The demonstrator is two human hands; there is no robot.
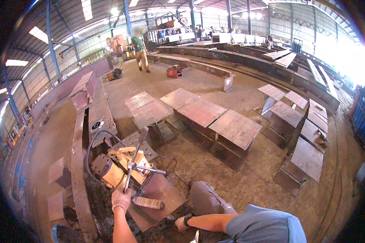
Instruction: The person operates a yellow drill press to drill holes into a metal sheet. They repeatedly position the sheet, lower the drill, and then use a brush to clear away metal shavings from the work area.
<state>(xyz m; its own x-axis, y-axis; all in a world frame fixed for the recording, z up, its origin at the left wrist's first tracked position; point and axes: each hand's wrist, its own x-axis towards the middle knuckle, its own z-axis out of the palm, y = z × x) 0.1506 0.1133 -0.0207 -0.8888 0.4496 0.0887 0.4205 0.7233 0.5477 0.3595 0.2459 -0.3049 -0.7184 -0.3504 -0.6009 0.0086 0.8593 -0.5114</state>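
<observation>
A yellow magnetic drill [125, 166] stands on steel plate work at the lower left of centre. Its metal feed handle has several spokes around a hub [132, 165]. My left hand [121, 199], in a pale glove, is wrapped round the lower spoke. Beside that hand, a pale ribbed cylinder [148, 203] lies over a rust-brown steel plate [160, 194]. My right hand [181, 224], below a dark wristband, is low beside my bent knee near the plate's edge; its fingers are hidden. A black cable [89, 150] loops around the drill's left side.
Several steel plates on stands [200, 111] fill the middle, with more [308, 160] at right. A long steel beam [79, 178] runs along the left. Another person [141, 52] stands farther back, near a red machine [174, 71] on the floor. Long beams [231, 56] lie behind.
</observation>
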